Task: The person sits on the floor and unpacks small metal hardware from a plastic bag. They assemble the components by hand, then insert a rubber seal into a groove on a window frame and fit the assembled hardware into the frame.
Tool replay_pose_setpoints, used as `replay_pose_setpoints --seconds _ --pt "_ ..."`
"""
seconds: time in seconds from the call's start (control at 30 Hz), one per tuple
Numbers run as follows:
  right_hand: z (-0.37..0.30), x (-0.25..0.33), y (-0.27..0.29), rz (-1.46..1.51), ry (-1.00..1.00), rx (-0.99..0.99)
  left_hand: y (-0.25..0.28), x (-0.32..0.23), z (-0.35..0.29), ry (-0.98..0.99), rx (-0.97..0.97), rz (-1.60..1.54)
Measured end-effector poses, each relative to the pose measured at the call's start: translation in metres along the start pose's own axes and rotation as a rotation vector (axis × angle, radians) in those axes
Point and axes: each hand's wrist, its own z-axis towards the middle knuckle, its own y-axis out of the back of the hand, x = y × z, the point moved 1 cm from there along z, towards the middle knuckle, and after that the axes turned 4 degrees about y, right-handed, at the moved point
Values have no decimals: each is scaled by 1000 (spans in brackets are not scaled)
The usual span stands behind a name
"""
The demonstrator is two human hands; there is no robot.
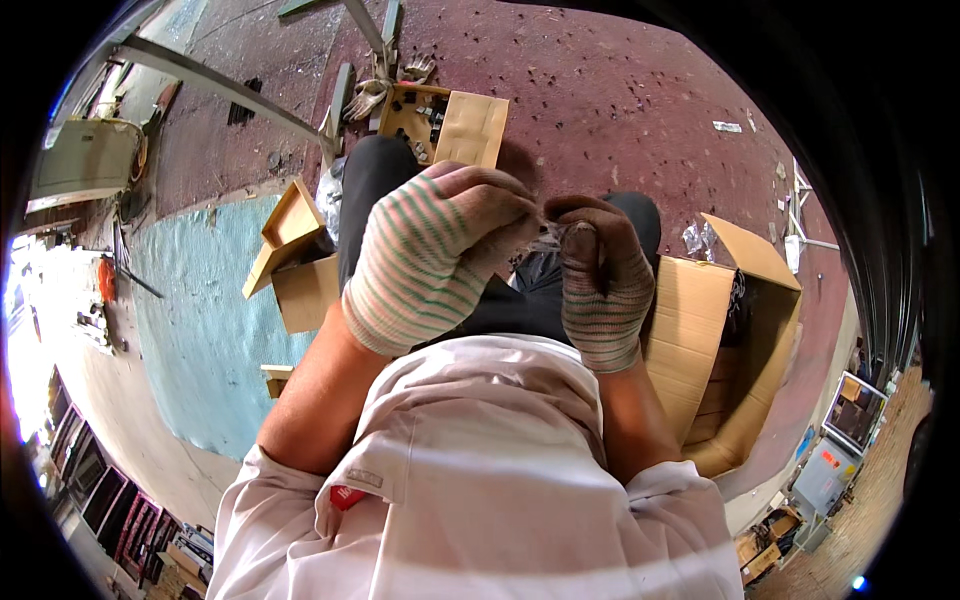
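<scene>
Pinching clear plastic (546, 240), gloved left hand (445, 240) and right hand (605, 280) both closed on it, open cardboard box (687, 335) at right

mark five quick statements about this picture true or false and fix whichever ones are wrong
1. The left hand and the right hand both wear striped gloves. True.
2. The hands are spread far apart. False: their fingertips come close together in front of the person.
3. The blue-green mat lies on the person's left. True.
4. The large open cardboard box is on the person's left. False: that large box stands on the person's right.
5. The person's shirt is black. False: the shirt is pale, close to white.
</scene>
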Motion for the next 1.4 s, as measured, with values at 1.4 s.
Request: replay_pose_setpoints --seconds 1.4 --pt "-3 26 -16 895 -316 -195 -38 15 -4 807 -420 -1362"
